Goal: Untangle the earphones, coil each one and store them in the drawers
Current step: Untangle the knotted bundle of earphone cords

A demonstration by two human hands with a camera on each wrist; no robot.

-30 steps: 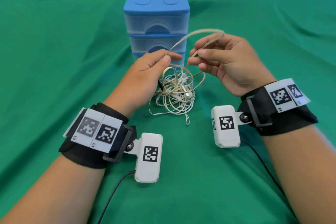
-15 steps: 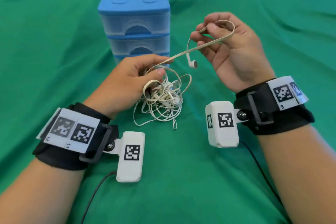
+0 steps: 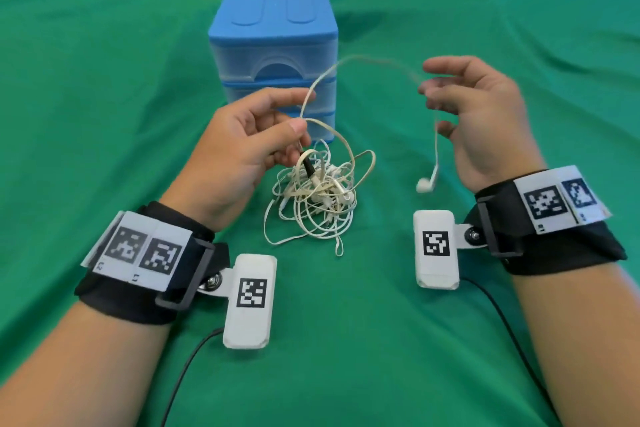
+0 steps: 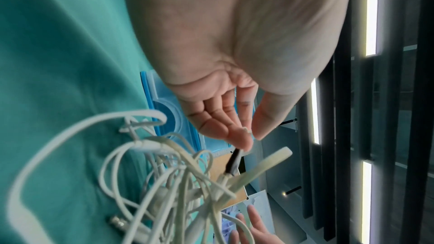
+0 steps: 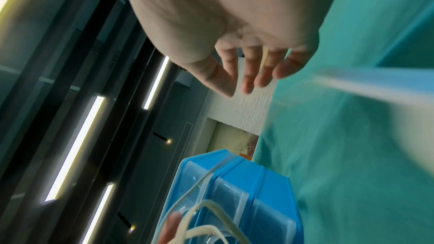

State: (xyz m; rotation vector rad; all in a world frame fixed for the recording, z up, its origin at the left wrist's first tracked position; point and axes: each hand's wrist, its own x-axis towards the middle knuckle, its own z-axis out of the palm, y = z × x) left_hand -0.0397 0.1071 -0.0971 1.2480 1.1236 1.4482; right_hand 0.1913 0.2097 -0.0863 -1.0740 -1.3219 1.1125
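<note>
A knot of white and cream earphone cables [image 3: 315,198] lies on the green cloth in front of the blue drawer unit [image 3: 273,45], whose three drawers are closed. My left hand [image 3: 303,111] hovers just above the knot and pinches a flat cream cable [image 3: 322,80] between thumb and forefinger; the left wrist view shows those fingertips [image 4: 256,127] pressed together above a black plug [image 4: 232,162]. The cable arcs right and drapes over the spread, relaxed fingers of my right hand [image 3: 433,94]. Its white earbud [image 3: 425,185] dangles below that hand, blurred.
Green cloth [image 3: 104,114] covers the whole table, with wrinkles at the far right. The drawer unit [image 5: 246,192] stands directly behind the knot. A black lead [image 3: 187,367] runs from each wrist camera towards me.
My right hand swung out to the right and its fingers uncurled from the cable. The earbud end has dropped and hangs lower. My left hand keeps its pinch above the knot.
</note>
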